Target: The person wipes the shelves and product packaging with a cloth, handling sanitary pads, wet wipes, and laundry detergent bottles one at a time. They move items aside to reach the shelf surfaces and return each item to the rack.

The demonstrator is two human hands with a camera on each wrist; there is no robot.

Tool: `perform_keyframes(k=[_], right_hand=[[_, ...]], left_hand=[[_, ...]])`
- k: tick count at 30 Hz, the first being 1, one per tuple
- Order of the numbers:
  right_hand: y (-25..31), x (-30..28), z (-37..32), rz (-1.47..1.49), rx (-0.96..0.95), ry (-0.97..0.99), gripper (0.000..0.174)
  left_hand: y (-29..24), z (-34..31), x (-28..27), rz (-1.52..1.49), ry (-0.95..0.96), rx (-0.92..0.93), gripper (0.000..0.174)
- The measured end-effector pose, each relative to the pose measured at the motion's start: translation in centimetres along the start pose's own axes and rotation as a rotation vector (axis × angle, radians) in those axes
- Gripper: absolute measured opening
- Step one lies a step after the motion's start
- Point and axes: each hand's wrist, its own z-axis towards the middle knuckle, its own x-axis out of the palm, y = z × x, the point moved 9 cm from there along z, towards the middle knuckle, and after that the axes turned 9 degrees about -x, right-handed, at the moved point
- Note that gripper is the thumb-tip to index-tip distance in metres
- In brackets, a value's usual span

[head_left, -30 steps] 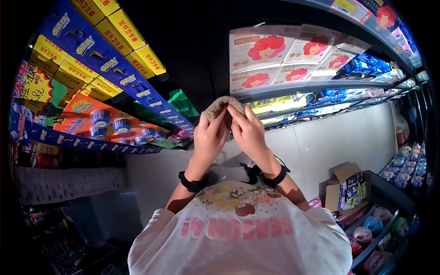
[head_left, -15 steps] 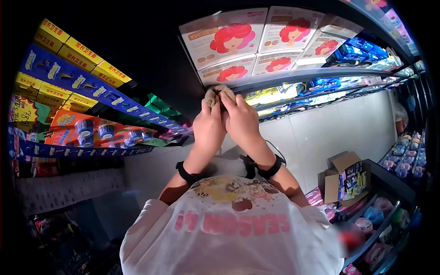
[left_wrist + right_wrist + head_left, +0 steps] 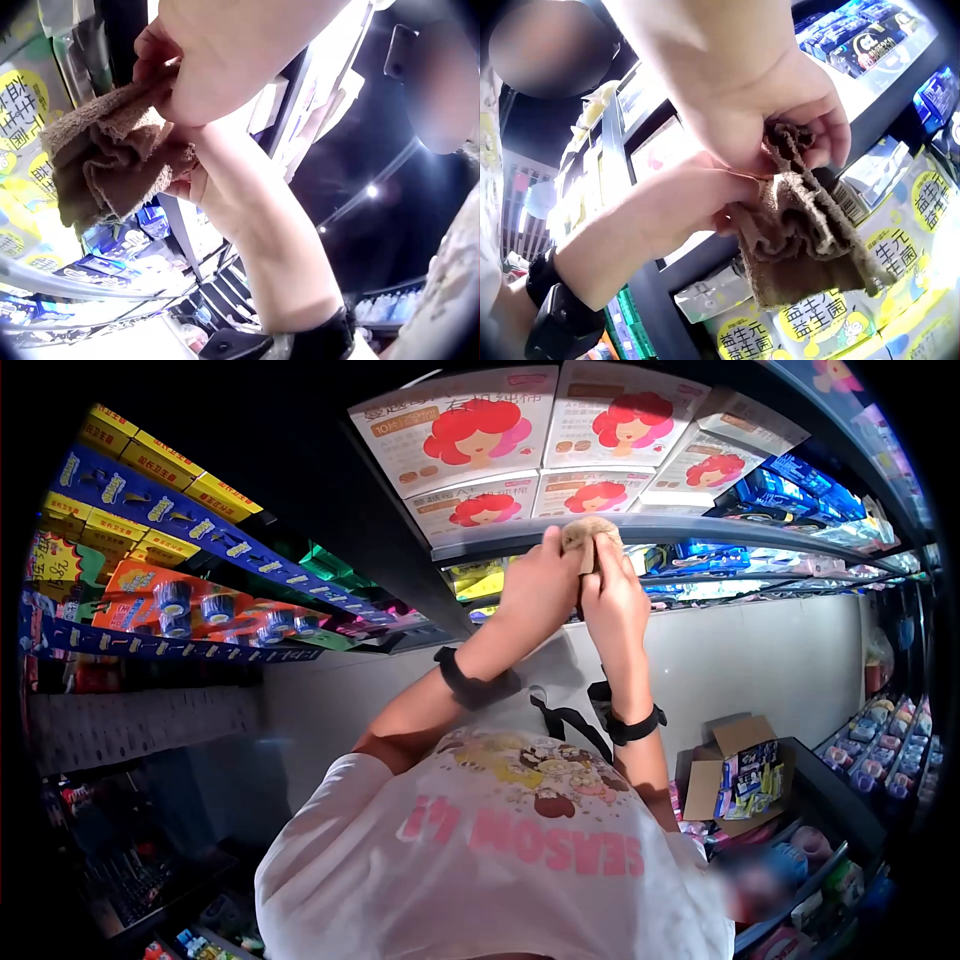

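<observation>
A brown terry cloth is bunched between my two hands at the front edge of a shelf in the head view. My left hand grips its left side, with the thumb side toward the shelf. Close beside it, my right hand holds the other side, fingers bent over the fabric. Seen from the left wrist, folds of the cloth hang down below the hands. The right wrist view shows the crumpled cloth in front of yellow-and-grey packs, its upper end tucked in the right fingers.
White boxes printed with a red-haired head stand on the shelf above the hands. A dark upright panel divides this shelf from yellow boxes at left. Behind right, an open carton holds small packets.
Both hands have shifted right along the shelf edge, carrying the cloth from beside the dark upright to under the white boxes. The head view has moved nearer those boxes.
</observation>
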Motion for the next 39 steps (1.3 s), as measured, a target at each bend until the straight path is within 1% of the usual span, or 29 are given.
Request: perform_keyframes(k=[2, 3, 4, 7, 10, 11, 12, 14, 15, 19, 22, 24, 26, 27, 28, 30, 31, 32, 34, 35, 36, 38, 39], right_hand=[[0.9, 0.2, -0.1, 0.062, -0.121, -0.023, 0.045], [1.3, 0.5, 0.0, 0.075, -0.129, 0.022, 0.049], [1.2, 0.9, -0.2, 0.038, -0.149, 0.042, 0.048], [0.7, 1.0, 0.2, 0.088, -0.132, 0.155, 0.045], [-0.5, 1.4, 0.5, 0.14, -0.159, 0.21, 0.047], [-1.0, 1.8, 0.4, 0.12, -0.127, 0.288, 0.047], [-1.1, 1.8, 0.4, 0.143, -0.128, 0.302, 0.048], [-1.6, 1.9, 0.5, 0.154, -0.118, 0.338, 0.049], [-2.0, 1.5, 0.6, 0.141, -0.122, 0.329, 0.049], [-5.4, -0.2, 0.9, 0.176, -0.094, 0.228, 0.05], [-9.5, -1.9, 1.5, 0.121, 0.062, 0.282, 0.044], [-12.3, -4.5, 1.7, 0.117, 0.06, 0.139, 0.041], [-15.3, -5.9, 2.1, 0.062, 0.049, 0.1, 0.042], [-16.5, -6.9, 2.6, 0.039, 0.082, 0.108, 0.042], [-17.7, -8.2, 3.1, 0.025, 0.096, 0.094, 0.042], [-20.0, -9.7, 3.8, 0.058, 0.143, 0.174, 0.04], [-21.1, -10.4, 4.1, 0.027, 0.167, 0.242, 0.039], [-22.0, -11.1, 4.4, 0.022, 0.12, 0.186, 0.039], [-24.5, -11.8, 4.8, -0.035, 0.167, 0.267, 0.04], [-25.4, -12.4, 5.1, 0.007, 0.14, 0.228, 0.04], [-26.2, -13.1, 5.4, -0.009, 0.08, 0.16, 0.038], [-28.0, -14.4, 5.7, 0.057, 0.031, 0.094, 0.037], [-28.7, -15.0, 5.8, 0.048, 0.052, 0.151, 0.039]], left_hand=[[0.5, -0.5, -1.3, -0.026, -0.046, -0.113, 0.037], [0.7, -0.8, -1.6, -0.005, -0.086, -0.13, 0.041], [0.6, -1.1, -1.9, 0.015, -0.129, -0.155, 0.039], [0.4, -1.6, -1.1, 0.05, -0.126, -0.246, 0.038], [0.2, -1.8, -0.6, -0.044, -0.222, -0.281, 0.039], [0.2, -1.6, -0.2, -0.021, -0.186, -0.339, 0.04], [-0.2, -1.4, -0.2, 0.058, -0.183, -0.345, 0.04], [-0.7, -1.1, -0.1, 0.002, -0.313, -0.241, 0.038], [-1.2, -0.8, 0.0, -0.002, -0.32, -0.228, 0.037], [-3.5, 0.7, 2.3, -0.017, -0.263, -0.208, 0.04], [-6.9, 2.6, 5.1, 0.001, -0.221, -0.128, 0.041], [-9.4, 4.0, 7.4, 0.003, -0.148, -0.117, 0.043], [-12.1, 5.5, 9.5, -0.021, -0.065, -0.069, 0.043], [-13.5, 6.1, 10.1, -0.043, -0.097, 0.018, 0.043], [-14.6, 6.8, 11.0, -0.055, -0.092, 0.038, 0.043], [-17.4, 7.8, 12.8, -0.105, -0.022, 0.098, 0.045], [-18.8, 8.4, 13.1, -0.084, -0.062, 0.131, 0.044], [-20.4, 8.8, 13.0, -0.038, -0.149, 0.188, 0.043], [-22.3, 10.0, 14.1, -0.011, -0.046, 0.145, 0.043], [-23.4, 10.6, 14.5, -0.006, -0.046, 0.125, 0.044], [-23.9, 11.1, 15.4, 0.001, -0.005, 0.077, 0.042], [-25.0, 12.2, 17.0, -0.03, 0.036, 0.001, 0.04], [-25.8, 12.8, 17.3, -0.123, 0.034, -0.003, 0.039]])
